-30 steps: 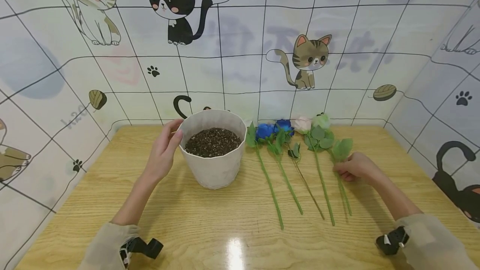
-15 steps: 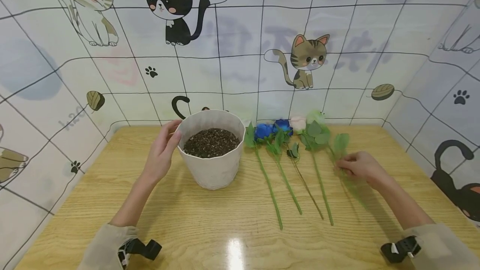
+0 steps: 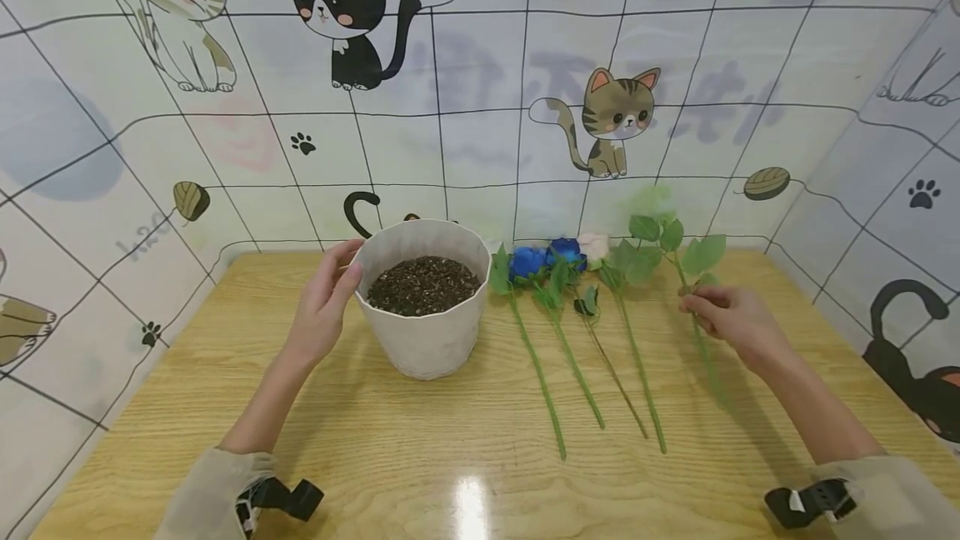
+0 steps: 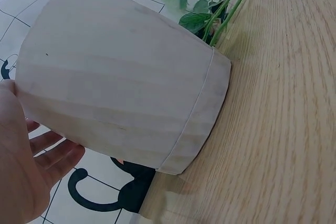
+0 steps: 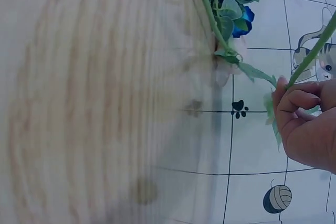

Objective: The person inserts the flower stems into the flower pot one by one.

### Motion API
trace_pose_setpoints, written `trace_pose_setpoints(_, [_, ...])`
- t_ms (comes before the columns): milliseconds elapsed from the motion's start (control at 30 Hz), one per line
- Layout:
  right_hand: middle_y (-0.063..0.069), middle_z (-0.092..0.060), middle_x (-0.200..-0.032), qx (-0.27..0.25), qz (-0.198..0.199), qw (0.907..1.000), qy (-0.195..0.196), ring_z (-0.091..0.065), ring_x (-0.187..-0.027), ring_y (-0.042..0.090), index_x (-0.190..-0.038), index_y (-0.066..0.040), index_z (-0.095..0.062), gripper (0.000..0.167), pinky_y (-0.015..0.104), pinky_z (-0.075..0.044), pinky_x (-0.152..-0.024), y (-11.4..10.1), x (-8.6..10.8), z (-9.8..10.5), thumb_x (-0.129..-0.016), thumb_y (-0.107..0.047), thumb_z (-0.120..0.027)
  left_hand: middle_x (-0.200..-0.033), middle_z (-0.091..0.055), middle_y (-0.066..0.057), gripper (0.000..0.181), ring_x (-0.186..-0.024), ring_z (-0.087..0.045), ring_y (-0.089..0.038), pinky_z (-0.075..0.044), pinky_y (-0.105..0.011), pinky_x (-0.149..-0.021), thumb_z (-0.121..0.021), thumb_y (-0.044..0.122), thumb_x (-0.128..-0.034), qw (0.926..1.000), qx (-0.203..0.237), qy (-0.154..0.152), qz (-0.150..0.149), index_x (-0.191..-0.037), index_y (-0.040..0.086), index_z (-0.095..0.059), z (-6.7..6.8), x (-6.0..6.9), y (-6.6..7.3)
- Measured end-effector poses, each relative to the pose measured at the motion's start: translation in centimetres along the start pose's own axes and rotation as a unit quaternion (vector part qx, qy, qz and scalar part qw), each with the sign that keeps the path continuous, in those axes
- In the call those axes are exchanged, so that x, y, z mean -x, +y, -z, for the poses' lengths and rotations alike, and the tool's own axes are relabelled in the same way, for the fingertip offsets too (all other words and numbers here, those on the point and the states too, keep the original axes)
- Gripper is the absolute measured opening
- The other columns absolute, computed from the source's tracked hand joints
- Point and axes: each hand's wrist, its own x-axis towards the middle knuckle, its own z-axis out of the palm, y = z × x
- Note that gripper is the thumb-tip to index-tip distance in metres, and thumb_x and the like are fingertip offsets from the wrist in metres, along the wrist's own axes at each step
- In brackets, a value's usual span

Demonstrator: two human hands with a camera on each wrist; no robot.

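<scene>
A white flower pot (image 3: 423, 340) with dark soil (image 3: 423, 286) in it stands on the table. My left hand (image 3: 324, 302) rests against the pot's outer left side near the rim, its fingers and thumb spread along the wall (image 4: 115, 77). With thumb and fingertips my right hand (image 3: 731, 319) pinches the green stem of a pale green rose (image 3: 651, 200), raised off the table with its leafy end tilted up; its bloom is blurred. Left of that hand lie two blue roses (image 3: 528, 262), a pale pink rose (image 3: 593, 248) and a thin stem (image 3: 613, 377) with dark leaves.
The wooden table (image 3: 420, 457) ends at the back against a white sheet (image 3: 480, 148) with a grid and cartoon cats. More of this sheet rises along both sides. A dark camera mount is strapped at each wrist.
My right hand has lifted the pale green rose off the table and moved it slightly right. The pale pink rose stayed lying there. My left hand and the pot have not moved.
</scene>
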Motion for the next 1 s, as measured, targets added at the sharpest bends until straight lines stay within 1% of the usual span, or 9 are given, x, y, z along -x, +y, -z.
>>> trace_pose_setpoints(67, [0.018, -0.059, -0.113, -0.011, 0.009, 0.9999, 0.006, -0.041, -0.071, 0.013, -0.136, 0.019, -0.046, 0.051, 0.03, -0.038, -0.064, -0.2, 0.0, 0.1, -0.11, -0.025, -0.045, -0.133, -0.059, -0.021, 0.039, -0.12, -0.057, -0.034, -0.045, -0.019, -0.096, -0.043, 0.015, -0.109, 1.0, 0.0, 0.001, -0.002, -0.145, 0.001, -0.047, 0.0, 0.0, -0.1])
trace_pose_setpoints(133, [0.014, -0.061, -0.117, -0.02, 0.017, 0.9996, 0.012, -0.04, -0.069, 0.014, -0.134, 0.018, -0.048, 0.051, 0.029, -0.037, -0.064, -0.4, 0.1, 0.1, -0.109, -0.027, -0.046, -0.132, -0.059, -0.021, 0.039, -0.119, -0.058, -0.034, -0.045, -0.019, -0.096, -0.043, 0.014, -0.1089, 1.0, 0.0, 0.001, -0.003, -0.145, 0.001, -0.047, -0.1, 0.0, -0.1])
trace_pose_setpoints(300, [-0.003, -0.063, -0.099, -0.03, 0.027, 0.999, 0.017, -0.035, -0.062, 0.019, -0.136, 0.011, -0.049, 0.054, 0.031, -0.035, -0.063, -1.3, 0.3, 0.0, -0.108, -0.035, -0.048, -0.131, -0.059, -0.021, 0.039, -0.118, -0.058, -0.033, -0.046, -0.02, -0.095, -0.043, 0.014, -0.1089, 1.0, 0.003, 0.001, -0.005, -0.145, 0.001, -0.047, -0.1, 0.0, 0.0])
trace_pose_setpoints(367, [-0.004, -0.063, -0.095, -0.037, 0.029, 0.9987, 0.02, -0.035, -0.061, 0.018, -0.141, 0.01, -0.047, 0.057, 0.031, -0.035, -0.063, -1.8, 0.3, -0.1, -0.108, -0.037, -0.049, -0.132, -0.059, -0.02, 0.039, -0.118, -0.057, -0.032, -0.046, -0.02, -0.095, -0.043, 0.015, -0.1089, 1.0, 0.007, 0.001, -0.003, -0.145, 0.001, -0.047, -0.1, 0.0, 0.0])
trace_pose_setpoints(500, [-0.008, -0.064, -0.095, -0.053, 0.038, 0.9973, 0.035, -0.041, -0.064, 0.012, -0.142, 0.01, -0.047, 0.059, 0.028, -0.036, -0.06, -2.7, 0.3, -0.4, -0.107, -0.037, -0.051, -0.133, -0.058, -0.021, 0.039, -0.119, -0.057, -0.032, -0.046, -0.02, -0.095, -0.043, 0.014, -0.1089, 0.9999, 0.01, 0.0, -0.003, -0.146, 0.001, -0.047, 0.0, 0.0, -0.1])
trace_pose_setpoints(633, [-0.008, -0.063, -0.089, -0.083, 0.052, 0.9939, 0.05, -0.043, -0.065, 0.008, -0.134, 0.009, -0.052, 0.053, 0.025, -0.037, -0.057, -3.5, 0.1, -0.9, -0.105, -0.035, -0.055, -0.135, -0.058, -0.021, 0.039, -0.12, -0.057, -0.029, -0.046, -0.02, -0.096, -0.043, 0.013, -0.1088, 0.9999, 0.012, 0.0, -0.005, -0.146, 0.002, -0.047, 0.1, 0.1, -0.1])
trace_pose_setpoints(800, [-0.004, -0.063, -0.096, -0.117, 0.075, 0.9885, 0.06, -0.041, -0.064, 0.009, -0.123, 0.006, -0.057, 0.044, 0.024, -0.035, -0.056, -4.2, -0.2, -1.2, -0.104, -0.034, -0.058, -0.136, -0.058, -0.02, 0.04, -0.119, -0.058, -0.023, -0.046, -0.02, -0.096, -0.043, 0.012, -0.1089, 0.9998, 0.018, 0.0, -0.007, -0.147, 0.004, -0.047, 0.1, 0.1, -0.2])
trace_pose_setpoints(900, [-0.004, -0.065, -0.101, -0.126, 0.085, 0.9862, 0.065, -0.042, -0.065, 0.009, -0.122, 0.004, -0.059, 0.042, 0.023, -0.036, -0.056, -4.6, -0.3, -1.4, -0.103, -0.033, -0.059, -0.136, -0.058, -0.02, 0.04, -0.12, -0.058, -0.022, -0.047, -0.02, -0.096, -0.043, 0.012, -0.1087, 0.9998, 0.019, 0.001, -0.007, -0.147, 0.003, -0.047, 0.1, 0.1, -0.2])
trace_pose_setpoints(1000, [-0.004, -0.065, -0.097, -0.148, 0.092, 0.9825, 0.066, -0.043, -0.064, 0.008, -0.126, 0.004, -0.059, 0.043, 0.021, -0.037, -0.055, -5.3, -0.3, -1.6, -0.102, -0.032, -0.062, -0.137, -0.058, -0.02, 0.04, -0.121, -0.057, -0.024, -0.046, -0.02, -0.097, -0.043, 0.013, -0.1088, 0.9999, 0.016, 0.0, -0.006, -0.147, 0.004, -0.048, 0.1, 0.1, -0.2])
